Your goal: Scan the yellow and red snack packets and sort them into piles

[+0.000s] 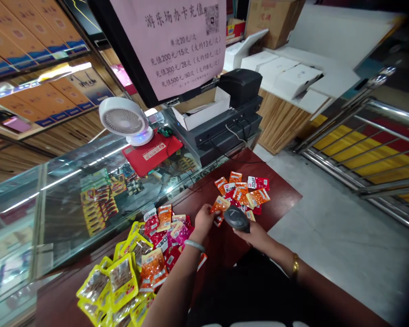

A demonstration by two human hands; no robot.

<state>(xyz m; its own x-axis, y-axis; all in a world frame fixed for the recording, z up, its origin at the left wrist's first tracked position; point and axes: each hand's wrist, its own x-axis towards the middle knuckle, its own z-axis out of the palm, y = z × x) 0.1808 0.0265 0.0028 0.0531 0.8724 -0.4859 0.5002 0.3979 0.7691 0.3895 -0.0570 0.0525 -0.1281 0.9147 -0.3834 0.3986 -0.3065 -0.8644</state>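
Observation:
My left hand (204,220) pinches an orange snack packet (220,206) above the dark red counter (282,193). Close beside it, my right hand (254,234) is wrapped round a black handheld barcode scanner (236,218), whose head is near the packet. Beyond both hands lies a small pile of orange and red snack packets (241,193). To the left of my left forearm, a larger heap mixes red and pink packets (179,232), orange packets (153,268) and yellow-edged clear packets (122,277).
A glass display case (68,204) runs along the left, with a white fan (124,120) and a red mat (153,152) on top. Behind the counter stand a sign-covered monitor (184,54) and a dark cash drawer (221,141) with cables. A metal railing (368,150) is at right.

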